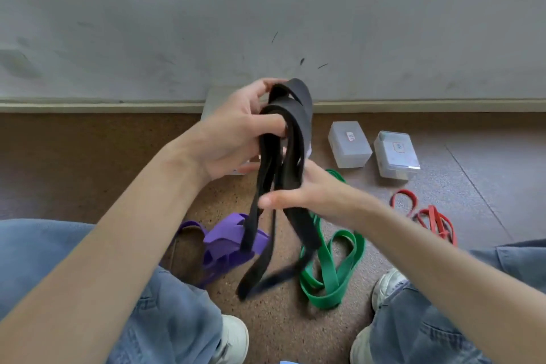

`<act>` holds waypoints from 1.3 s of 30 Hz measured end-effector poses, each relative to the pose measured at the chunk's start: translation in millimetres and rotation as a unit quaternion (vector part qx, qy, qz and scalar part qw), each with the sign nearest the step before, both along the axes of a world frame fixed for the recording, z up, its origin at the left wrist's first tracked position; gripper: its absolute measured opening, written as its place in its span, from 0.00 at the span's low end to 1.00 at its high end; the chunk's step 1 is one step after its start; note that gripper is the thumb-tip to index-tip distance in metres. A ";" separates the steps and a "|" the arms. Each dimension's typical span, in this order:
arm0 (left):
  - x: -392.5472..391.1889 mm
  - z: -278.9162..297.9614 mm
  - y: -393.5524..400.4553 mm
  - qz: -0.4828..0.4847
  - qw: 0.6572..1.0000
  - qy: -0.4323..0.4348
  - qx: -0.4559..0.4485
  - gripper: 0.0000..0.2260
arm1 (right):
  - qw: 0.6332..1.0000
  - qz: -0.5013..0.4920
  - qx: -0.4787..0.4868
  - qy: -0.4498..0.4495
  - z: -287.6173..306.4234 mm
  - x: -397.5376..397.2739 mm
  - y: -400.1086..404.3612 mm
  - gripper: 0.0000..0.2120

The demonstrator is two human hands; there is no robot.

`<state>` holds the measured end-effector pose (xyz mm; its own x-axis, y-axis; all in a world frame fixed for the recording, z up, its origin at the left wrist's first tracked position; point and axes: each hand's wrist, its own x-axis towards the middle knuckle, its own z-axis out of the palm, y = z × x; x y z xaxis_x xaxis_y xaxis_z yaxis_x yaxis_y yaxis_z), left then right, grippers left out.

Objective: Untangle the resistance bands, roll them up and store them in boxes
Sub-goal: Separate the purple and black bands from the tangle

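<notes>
While the left hand (233, 133) grips the black band's (283, 162) gathered top loops, the right hand (307, 189) pinches its strands lower down; its tails dangle toward the floor. Soft, limp and stretchy, it probably handles best held at the loops.

Two boxes (350, 145) sit side by side behind bands (331, 269).

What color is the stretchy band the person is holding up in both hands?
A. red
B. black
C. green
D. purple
B: the black band loops over the left hand and runs down past the right hand, while the green band, red bands and purple band lie on the floor.
</notes>
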<state>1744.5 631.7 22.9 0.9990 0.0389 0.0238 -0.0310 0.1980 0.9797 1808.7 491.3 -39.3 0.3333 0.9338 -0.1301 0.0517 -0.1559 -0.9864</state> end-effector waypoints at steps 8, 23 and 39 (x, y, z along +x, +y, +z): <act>-4.3 -97.7 16.2 -0.100 0.963 0.172 0.184 0.28 | 0.924 -0.230 0.149 0.268 23.7 32.0 -3.7 0.05; 5.0 20.7 25.0 0.121 0.972 -0.104 0.172 0.31 | 0.948 -0.283 0.054 -0.138 42.9 50.0 -17.7 0.04; 21.1 20.5 29.7 0.146 0.961 -0.055 0.229 0.21 | 0.985 -0.162 0.046 0.032 14.7 47.9 -12.7 0.06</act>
<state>1765.6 661.3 43.4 0.9376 0.2772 0.2099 -0.1278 -0.2868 0.9494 1856.5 478.5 -24.5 0.6102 0.7882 -0.0798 -0.0486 -0.0632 -0.9968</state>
